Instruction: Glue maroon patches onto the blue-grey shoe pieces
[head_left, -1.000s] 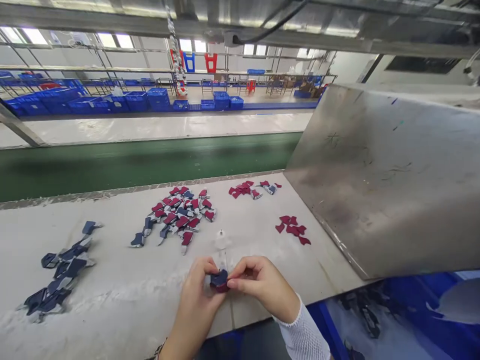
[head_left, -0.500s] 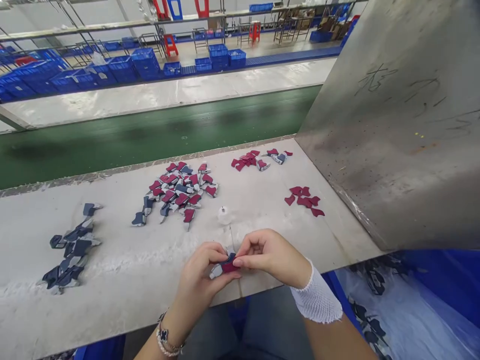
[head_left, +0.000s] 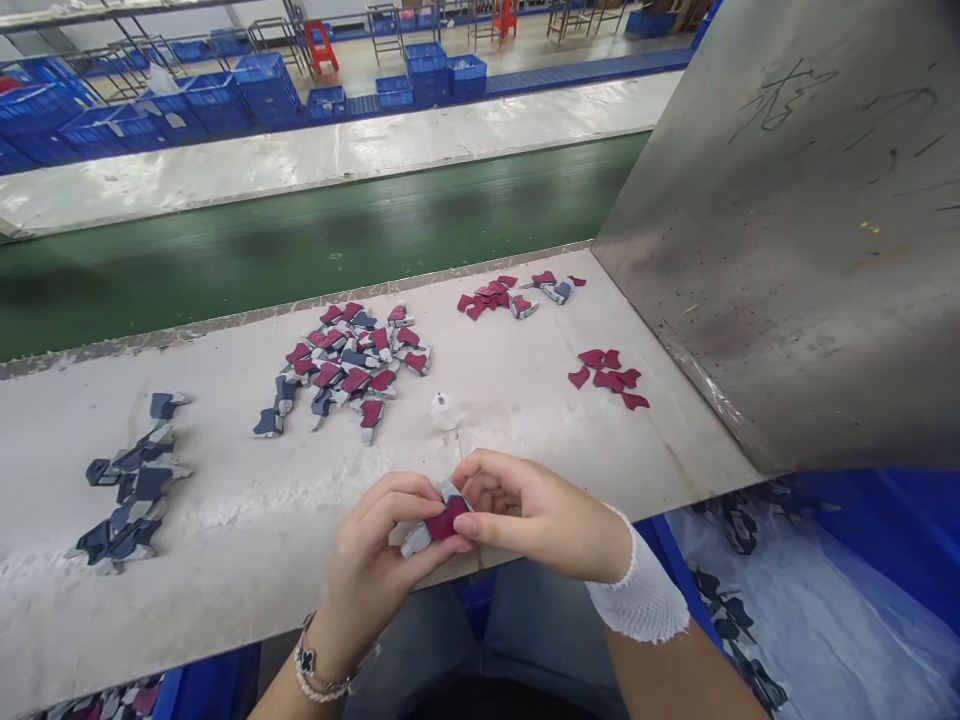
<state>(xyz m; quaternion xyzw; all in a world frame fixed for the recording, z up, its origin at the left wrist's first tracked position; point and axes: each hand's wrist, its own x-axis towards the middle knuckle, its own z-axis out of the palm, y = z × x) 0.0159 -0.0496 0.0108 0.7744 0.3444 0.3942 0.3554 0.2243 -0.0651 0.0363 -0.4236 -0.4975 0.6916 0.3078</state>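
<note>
My left hand (head_left: 382,535) pinches a small grey plastic part with a maroon face piece (head_left: 448,518) just above the front of the table. My right hand (head_left: 536,515), with a white knit band at the wrist, grips the same part from the other side, its thumb pressed on the maroon face. Beyond my hands stands a small white round dispenser-like thing (head_left: 444,412) with a thin tip. Loose maroon pieces (head_left: 609,378) lie at the right. A pile of grey parts with maroon or dark blue faces (head_left: 349,365) is further left.
More maroon pieces (head_left: 487,298) lie at the back. Dark blue parts (head_left: 139,495) are strewn at the left. A metal panel (head_left: 780,260) rises on the right, and a green belt (head_left: 337,245) runs behind the table. A lined blue bin (head_left: 885,540) sits below right.
The maroon piece now lies over the part's face, where dark blue showed beside it before. Both hands have shifted slightly left, and the camera view has tilted down.
</note>
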